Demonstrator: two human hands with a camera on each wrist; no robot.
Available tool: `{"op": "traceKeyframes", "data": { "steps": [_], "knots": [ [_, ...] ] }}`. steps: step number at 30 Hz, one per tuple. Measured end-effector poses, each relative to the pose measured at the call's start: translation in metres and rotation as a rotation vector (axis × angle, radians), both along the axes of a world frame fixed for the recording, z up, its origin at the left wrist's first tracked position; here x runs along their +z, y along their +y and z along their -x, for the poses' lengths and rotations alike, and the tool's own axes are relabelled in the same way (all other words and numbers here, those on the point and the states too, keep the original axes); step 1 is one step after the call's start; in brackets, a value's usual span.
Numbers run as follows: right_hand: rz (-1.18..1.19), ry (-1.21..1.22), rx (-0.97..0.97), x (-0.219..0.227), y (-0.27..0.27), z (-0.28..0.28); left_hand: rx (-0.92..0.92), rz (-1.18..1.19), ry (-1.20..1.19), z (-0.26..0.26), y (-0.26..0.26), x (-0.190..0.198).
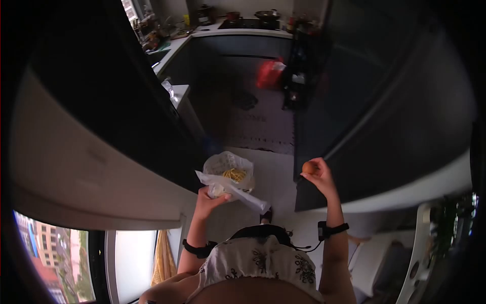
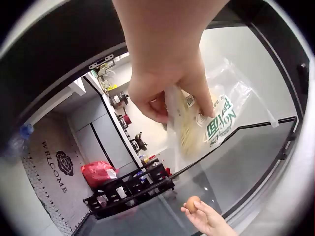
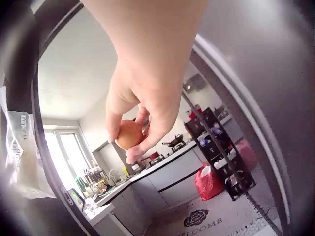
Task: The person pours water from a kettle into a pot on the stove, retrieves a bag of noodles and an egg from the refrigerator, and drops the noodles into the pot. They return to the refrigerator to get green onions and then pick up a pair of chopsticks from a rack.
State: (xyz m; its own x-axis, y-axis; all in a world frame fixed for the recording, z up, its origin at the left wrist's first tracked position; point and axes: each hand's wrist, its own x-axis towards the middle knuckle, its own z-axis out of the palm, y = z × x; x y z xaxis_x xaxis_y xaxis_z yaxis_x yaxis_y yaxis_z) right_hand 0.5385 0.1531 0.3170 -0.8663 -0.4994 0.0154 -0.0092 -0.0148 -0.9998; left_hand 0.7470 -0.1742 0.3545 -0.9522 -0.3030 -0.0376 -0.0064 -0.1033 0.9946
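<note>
The left hand (image 1: 215,199) grips a clear plastic bag with green print (image 2: 221,120); pale yellow strands (image 2: 189,132) show inside it. In the head view the bag (image 1: 255,201) hangs partly over a white basket (image 1: 215,162), where yellowish strands (image 1: 234,175) are visible. Out to the right, the right hand (image 1: 321,177) holds a brown egg (image 1: 309,167) between thumb and fingers. The egg (image 3: 129,134) is clear in the right wrist view, with nothing touching it but the fingers.
Beyond a doorway lies a kitchen with a counter (image 1: 174,53) and stove (image 1: 243,24). A black rack (image 3: 216,147) and a red bag (image 3: 208,183) stand on its floor by a welcome mat (image 2: 56,164). Dark door panels (image 1: 364,126) flank the opening.
</note>
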Motion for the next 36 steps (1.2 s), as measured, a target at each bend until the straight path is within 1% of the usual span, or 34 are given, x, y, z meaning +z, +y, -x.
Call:
{"op": "traceKeyframes", "data": {
  "steps": [1, 3, 4, 5, 6, 7, 8, 10, 11, 12, 13, 15, 16, 17, 18, 19, 20, 21, 22, 24, 26, 27, 28, 29, 30, 31, 32, 33, 34, 35, 36],
  "knots": [
    [-0.036, 0.005, 0.011, -0.008, -0.015, 0.044, 0.069, -0.016, -0.004, 0.025, -0.009, 0.003],
    [0.009, 0.051, 0.065, -0.016, -0.047, 0.131, 0.129, 0.020, -0.040, 0.079, -0.029, 0.003],
    [0.076, 0.040, 0.079, 0.002, -0.054, 0.122, 0.133, 0.014, -0.005, 0.061, -0.026, 0.014],
    [0.058, 0.032, 0.096, 0.007, -0.073, 0.156, 0.135, -0.001, 0.009, 0.088, -0.034, 0.016],
    [0.008, 0.107, 0.063, 0.018, -0.095, 0.189, 0.168, -0.071, 0.042, 0.115, -0.040, 0.021],
    [-0.031, 0.198, 0.030, 0.028, -0.118, 0.223, 0.167, -0.033, 0.033, 0.140, -0.056, 0.018],
    [0.013, 0.121, 0.047, 0.038, -0.139, 0.253, 0.205, -0.036, 0.032, 0.166, -0.068, 0.015],
    [0.064, 0.129, 0.114, 0.036, -0.176, 0.327, 0.276, -0.029, 0.046, 0.216, -0.095, 0.009],
    [0.116, 0.116, 0.145, 0.039, -0.180, 0.348, 0.282, -0.038, 0.010, 0.228, -0.098, 0.011],
    [0.121, 0.116, 0.153, 0.048, -0.198, 0.377, 0.285, -0.053, -0.038, 0.249, -0.115, 0.008],
    [0.125, 0.127, 0.148, 0.053, -0.213, 0.408, 0.292, -0.045, -0.032, 0.273, -0.134, 0.004],
    [0.108, 0.134, 0.150, 0.069, -0.236, 0.469, 0.283, 0.142, 0.002, 0.330, -0.164, -0.002],
    [0.104, 0.153, 0.146, 0.074, -0.249, 0.500, 0.254, 0.138, 0.012, 0.359, -0.179, -0.002],
    [0.110, 0.185, 0.123, 0.077, -0.264, 0.526, 0.252, 0.117, 0.024, 0.386, -0.198, -0.003],
    [0.112, 0.216, 0.108, 0.083, -0.277, 0.550, 0.243, 0.121, 0.040, 0.415, -0.215, 0.004],
    [0.127, 0.167, 0.136, 0.098, -0.290, 0.566, 0.236, 0.124, 0.042, 0.436, -0.225, 0.008],
    [0.122, 0.195, 0.141, 0.106, -0.305, 0.583, 0.280, 0.155, 0.085, 0.455, -0.227, 0.012],
    [0.118, 0.224, 0.147, 0.110, -0.317, 0.602, 0.293, 0.104, 0.039, 0.484, -0.245, 0.024],
    [0.112, 0.214, 0.153, 0.107, -0.327, 0.622, 0.311, 0.111, 0.040, 0.506, -0.256, 0.029],
    [0.042, 0.356, 0.095, 0.097, -0.351, 0.665, 0.335, 0.143, 0.043, 0.549, -0.284, 0.031],
    [0.098, 0.299, 0.092, 0.085, -0.371, 0.700, 0.331, 0.065, 0.083, 0.584, -0.309, 0.025],
    [0.107, 0.266, 0.090, 0.078, -0.384, 0.720, 0.341, 0.069, 0.080, 0.603, -0.328, 0.021],
    [0.123, 0.249, 0.095, 0.072, -0.400, 0.739, 0.351, 0.020, 0.082, 0.622, -0.346, 0.016],
    [0.100, 0.238, 0.083, 0.062, -0.416, 0.763, 0.363, -0.034, 0.087, 0.641, -0.362, 0.011],
    [0.092, 0.219, 0.081, 0.052, -0.435, 0.790, 0.388, -0.037, 0.117, 0.661, -0.378, 0.010],
    [0.077, 0.202, 0.078, 0.041, -0.453, 0.815, 0.432, 0.013, 0.088, 0.680, -0.394, 0.008],
    [0.014, 0.231, 0.054, 0.032, -0.472, 0.843, 0.486, 0.006, 0.087, 0.703, -0.409, 0.008],
    [-0.010, 0.302, 0.073, 0.014, -0.491, 0.873, 0.540, -0.005, 0.082, 0.722, -0.418, 0.012],
    [-0.019, 0.224, 0.130, 0.020, -0.514, 0.892, 0.601, -0.018, 0.038, 0.744, -0.429, 0.017],
    [-0.020, 0.139, 0.184, 0.026, -0.541, 0.911, 0.621, -0.025, 0.026, 0.768, -0.442, 0.017],
    [-0.021, 0.154, 0.213, 0.022, -0.569, 0.934, 0.696, 0.109, 0.032, 0.788, -0.454, 0.017]
  ]
}}
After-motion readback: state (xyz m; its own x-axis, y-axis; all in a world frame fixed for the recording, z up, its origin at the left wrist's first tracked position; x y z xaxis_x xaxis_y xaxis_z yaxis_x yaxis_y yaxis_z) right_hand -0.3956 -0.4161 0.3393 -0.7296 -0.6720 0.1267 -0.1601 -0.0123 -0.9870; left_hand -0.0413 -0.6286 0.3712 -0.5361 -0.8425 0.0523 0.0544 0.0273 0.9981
